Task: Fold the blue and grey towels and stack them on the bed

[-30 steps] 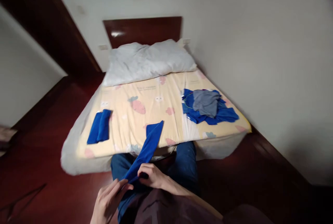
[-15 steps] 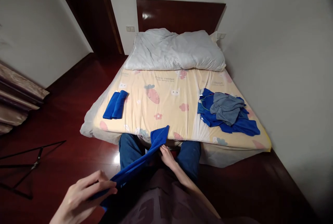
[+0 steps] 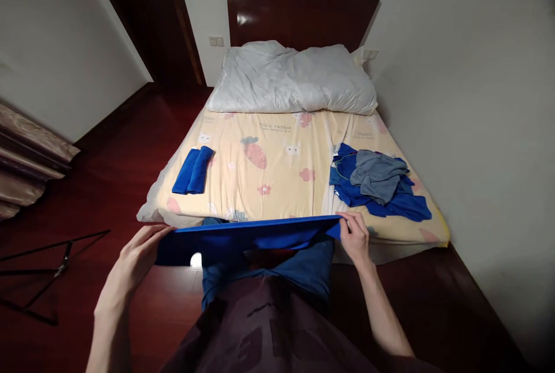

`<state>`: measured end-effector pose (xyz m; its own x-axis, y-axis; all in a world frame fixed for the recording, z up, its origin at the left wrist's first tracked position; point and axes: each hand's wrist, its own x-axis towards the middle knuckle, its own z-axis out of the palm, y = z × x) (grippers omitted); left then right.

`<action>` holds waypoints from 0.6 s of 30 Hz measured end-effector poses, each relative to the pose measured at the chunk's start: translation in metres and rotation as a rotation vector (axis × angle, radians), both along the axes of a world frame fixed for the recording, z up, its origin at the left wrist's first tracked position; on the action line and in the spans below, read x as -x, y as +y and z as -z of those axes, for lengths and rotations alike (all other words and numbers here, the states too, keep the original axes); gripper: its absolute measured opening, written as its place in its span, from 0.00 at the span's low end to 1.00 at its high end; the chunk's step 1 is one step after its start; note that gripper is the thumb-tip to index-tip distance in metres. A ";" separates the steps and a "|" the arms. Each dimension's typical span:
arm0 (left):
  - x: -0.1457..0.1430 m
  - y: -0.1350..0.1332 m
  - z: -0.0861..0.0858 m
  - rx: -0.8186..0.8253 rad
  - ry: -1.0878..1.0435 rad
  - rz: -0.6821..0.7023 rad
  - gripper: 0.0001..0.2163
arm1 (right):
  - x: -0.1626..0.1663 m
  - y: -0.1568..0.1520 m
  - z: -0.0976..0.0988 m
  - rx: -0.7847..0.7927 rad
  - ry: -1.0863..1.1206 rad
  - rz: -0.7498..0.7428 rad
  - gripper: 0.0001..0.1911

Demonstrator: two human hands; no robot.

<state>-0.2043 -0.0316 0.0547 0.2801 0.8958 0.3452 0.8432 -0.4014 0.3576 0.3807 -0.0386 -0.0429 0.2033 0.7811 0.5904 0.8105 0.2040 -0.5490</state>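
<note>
The person's two hands pinch a long blue cloth (image 3: 229, 237) and hold it stretched out flat in the air, just over the blue trousers (image 3: 303, 272), by the near edge of the bed (image 3: 277, 159). The left hand (image 3: 141, 251) has the end at ten o'clock from the person's tummy, fingers on top; I can't see its thumb well. The right hand (image 3: 355, 237) nips the other end at two o'clock. On the bed, at eleven o'clock, lies a neat folded blue cloth (image 3: 192, 170), and at one o'clock a messy blue heap (image 3: 401, 206) with a gray cloth (image 3: 379, 175) on top. A puffy pale quilt (image 3: 295, 78) sits far off at twelve, below the brown headboard (image 3: 299, 20).
</note>
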 end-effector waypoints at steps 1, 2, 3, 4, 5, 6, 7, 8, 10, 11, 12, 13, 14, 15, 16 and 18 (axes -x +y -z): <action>-0.003 0.005 0.005 -0.023 0.011 0.000 0.18 | -0.006 -0.003 -0.007 -0.040 -0.028 0.034 0.14; -0.005 0.009 0.011 -0.046 0.024 -0.003 0.19 | -0.011 -0.008 -0.011 -0.075 -0.045 0.072 0.15; -0.007 0.012 0.017 -0.066 0.040 -0.003 0.19 | -0.015 -0.013 -0.012 -0.101 -0.057 0.113 0.15; -0.009 0.014 0.023 -0.075 0.063 0.000 0.19 | -0.020 -0.019 -0.011 -0.118 -0.069 0.154 0.15; -0.010 0.016 0.029 -0.077 0.088 0.002 0.20 | -0.024 -0.025 -0.007 -0.127 -0.086 0.195 0.15; -0.010 0.017 0.035 -0.077 0.110 0.000 0.20 | -0.029 -0.031 -0.003 -0.128 -0.109 0.229 0.15; -0.010 0.017 0.041 -0.078 0.129 -0.008 0.20 | -0.033 -0.038 0.000 -0.118 -0.137 0.247 0.14; -0.009 0.018 0.047 -0.076 0.146 -0.014 0.20 | -0.037 -0.044 0.003 -0.097 -0.162 0.241 0.14; -0.004 0.018 0.056 -0.065 0.172 0.001 0.20 | -0.043 -0.056 0.002 -0.015 -0.183 0.165 0.14; -0.001 0.019 0.060 -0.052 0.183 0.023 0.20 | -0.046 -0.061 -0.002 0.038 -0.176 0.113 0.13; 0.003 0.019 0.063 -0.035 0.192 0.052 0.21 | -0.049 -0.065 -0.008 0.088 -0.161 0.063 0.13; 0.007 0.020 0.066 -0.017 0.199 0.082 0.21 | -0.051 -0.069 -0.015 0.132 -0.141 0.022 0.13; 0.011 0.022 0.069 -0.004 0.204 0.110 0.21 | -0.054 -0.072 -0.022 0.170 -0.120 -0.010 0.13; 0.014 0.023 0.072 0.003 0.205 0.128 0.21 | -0.057 -0.075 -0.029 0.200 -0.099 -0.035 0.13; 0.017 0.025 0.075 0.005 0.203 0.135 0.21 | -0.061 -0.077 -0.035 0.227 -0.079 -0.054 0.13; 0.021 0.031 0.083 -0.002 0.190 0.127 0.18 | -0.070 -0.081 -0.041 0.276 -0.050 -0.086 0.14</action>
